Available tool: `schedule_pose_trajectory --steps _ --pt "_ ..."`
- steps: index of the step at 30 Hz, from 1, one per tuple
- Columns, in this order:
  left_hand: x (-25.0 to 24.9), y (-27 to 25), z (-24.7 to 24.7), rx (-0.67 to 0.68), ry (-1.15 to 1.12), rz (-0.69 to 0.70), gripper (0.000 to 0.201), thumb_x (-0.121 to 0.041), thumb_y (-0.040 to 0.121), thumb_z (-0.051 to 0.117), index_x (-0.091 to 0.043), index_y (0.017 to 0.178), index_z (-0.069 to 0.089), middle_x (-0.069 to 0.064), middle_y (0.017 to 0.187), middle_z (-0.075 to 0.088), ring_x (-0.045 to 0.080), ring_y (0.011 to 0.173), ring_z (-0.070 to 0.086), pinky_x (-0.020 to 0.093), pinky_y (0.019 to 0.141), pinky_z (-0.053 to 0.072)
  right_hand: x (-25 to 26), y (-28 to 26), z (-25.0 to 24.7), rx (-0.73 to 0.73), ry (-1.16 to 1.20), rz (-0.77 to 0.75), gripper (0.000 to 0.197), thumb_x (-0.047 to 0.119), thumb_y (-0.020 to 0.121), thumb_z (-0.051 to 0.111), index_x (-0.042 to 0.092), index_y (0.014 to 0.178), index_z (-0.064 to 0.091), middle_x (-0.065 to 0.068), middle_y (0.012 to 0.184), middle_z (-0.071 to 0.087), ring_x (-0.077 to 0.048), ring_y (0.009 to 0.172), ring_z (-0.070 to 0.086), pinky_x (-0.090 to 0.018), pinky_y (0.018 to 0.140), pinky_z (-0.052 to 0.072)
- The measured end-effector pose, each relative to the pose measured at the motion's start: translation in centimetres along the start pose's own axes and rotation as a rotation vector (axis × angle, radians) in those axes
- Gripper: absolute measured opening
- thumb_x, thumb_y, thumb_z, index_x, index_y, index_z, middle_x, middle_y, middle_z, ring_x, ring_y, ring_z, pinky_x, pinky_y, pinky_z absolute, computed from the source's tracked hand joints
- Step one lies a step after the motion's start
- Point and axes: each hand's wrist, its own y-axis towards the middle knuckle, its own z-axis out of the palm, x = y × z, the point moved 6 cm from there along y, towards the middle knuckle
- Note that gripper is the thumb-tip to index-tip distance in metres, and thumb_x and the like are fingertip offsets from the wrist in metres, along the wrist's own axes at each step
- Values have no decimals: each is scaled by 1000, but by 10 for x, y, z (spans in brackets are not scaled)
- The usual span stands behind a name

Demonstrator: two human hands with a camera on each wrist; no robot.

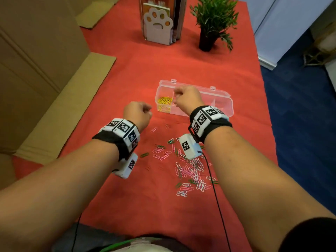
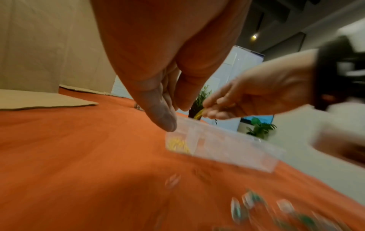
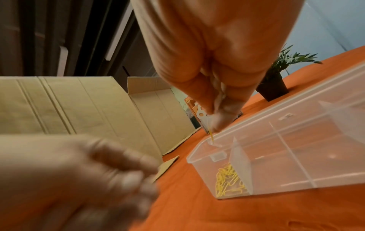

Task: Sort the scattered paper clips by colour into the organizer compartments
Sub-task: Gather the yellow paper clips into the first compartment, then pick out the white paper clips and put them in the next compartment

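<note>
Hands work above a red tablecloth (image 1: 127,70). The right hand (image 1: 188,99) hangs over the clear plastic organizer (image 1: 223,106), its fingertips (image 3: 219,123) pinching one yellow paper clip (image 3: 211,135) above the leftmost compartment, where a heap of yellow clips (image 1: 164,103) already lies. The left hand (image 1: 137,113) hovers just left of the organizer, fingers curled loosely inward; whether it holds anything I cannot tell. Pink, white and green clips (image 1: 189,170) lie scattered on the cloth nearer the person.
</note>
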Motion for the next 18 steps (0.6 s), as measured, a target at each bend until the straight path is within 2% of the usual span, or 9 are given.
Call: schedule_pose_trajectory --steps 2,3,6,8,10,12,15,18 --pt "19 -19 4 40 59 -4 26 -10 83 59 -9 108 68 13 99 72 26 95 67 28 87 49 2 2 1 22 -53 -1 40 -5 80 50 6 116 64 -14 116 67 -31 109 63 -43 97 49" --pt "28 -28 7 63 89 -4 26 -12 83 61 -11 108 69 11 99 72 24 95 67 26 87 48 0 -1 -1 26 -30 8 40 -5 79 50 6 115 64 -14 116 67 -30 107 63 -42 96 50" --pt "48 -54 22 156 138 -8 24 -16 80 67 -14 103 71 8 97 73 20 92 66 22 80 45 -11 -18 -10 -16 41 24 34 -1 79 47 5 103 69 -13 94 69 -31 99 65 -40 88 52" --pt "53 -72 38 238 150 2 21 -16 78 70 -16 98 72 7 93 73 17 84 65 20 74 43 -21 -38 -16 -29 39 23 29 0 83 46 6 97 70 -10 88 67 -28 91 66 -41 87 53" --pt "52 -88 57 342 176 35 19 -17 76 72 -16 94 73 7 91 74 15 78 63 19 71 42 -36 -64 -21 -9 -55 33 22 4 87 50 8 96 70 -4 85 63 -18 83 59 -30 82 50" --pt "46 -103 77 443 206 82 18 -17 74 73 -16 92 74 5 92 74 16 83 65 19 74 43 -54 -93 -23 21 -166 51 17 8 88 53 9 93 69 0 83 61 -14 80 55 -25 78 47" --pt "35 -120 101 549 282 176 18 -22 74 74 -18 92 74 1 93 74 13 86 66 18 76 43 -85 -138 -18 94 -314 122 14 12 86 56 10 88 70 -7 87 70 -18 79 59 -22 71 42" --pt "22 -137 123 638 336 261 23 -25 71 76 -18 93 72 0 92 73 14 85 65 19 75 44 -121 -176 -9 176 -428 228 7 18 83 59 16 78 64 -11 90 70 -26 90 64 -25 73 44"
